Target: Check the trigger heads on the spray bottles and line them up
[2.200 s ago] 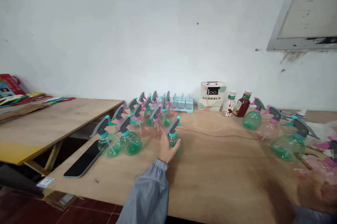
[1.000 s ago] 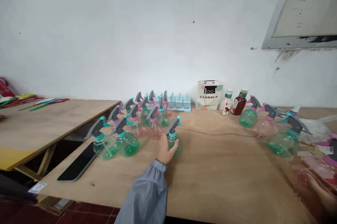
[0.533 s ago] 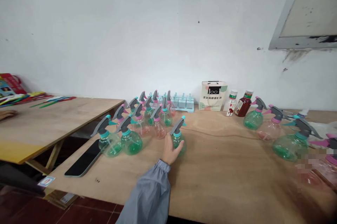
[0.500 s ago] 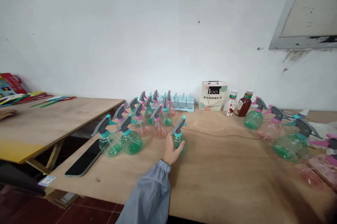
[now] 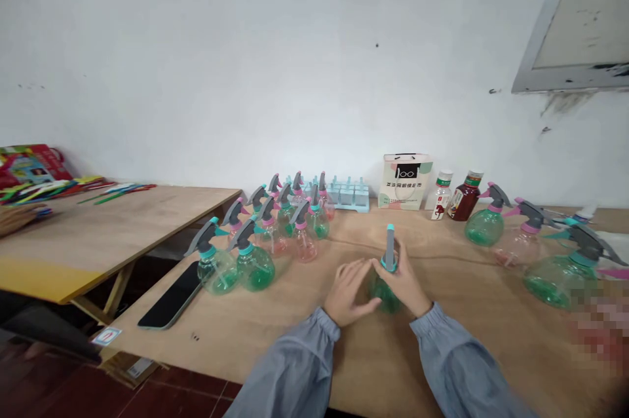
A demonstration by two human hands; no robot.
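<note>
A spray bottle [image 5: 386,295] with green liquid, a turquoise collar and a grey trigger head stands upright on the wooden table in front of me. My right hand [image 5: 405,284] is closed around its collar and upper part, thumb towards the left. On the bottle's left side, my left hand [image 5: 348,293] holds its round body loosely, fingers long and thumb across the front. Part of the body is hidden by my hands. To the left stand several similar spray bottles, among them a green one [image 5: 255,268] and a pink one [image 5: 304,244].
A phone [image 5: 171,297] lies at the table's left. Along the wall stand a light-blue mould tray [image 5: 354,198], a paper bag [image 5: 405,183] and two drink bottles. More spray bottles [image 5: 484,227] are at right. Another person's hand [image 5: 19,218] rests on the left table.
The spray bottle has moved right with my left hand, its trigger head turned. My right hand has come in and taken hold of its collar area. The view has shifted slightly left.
</note>
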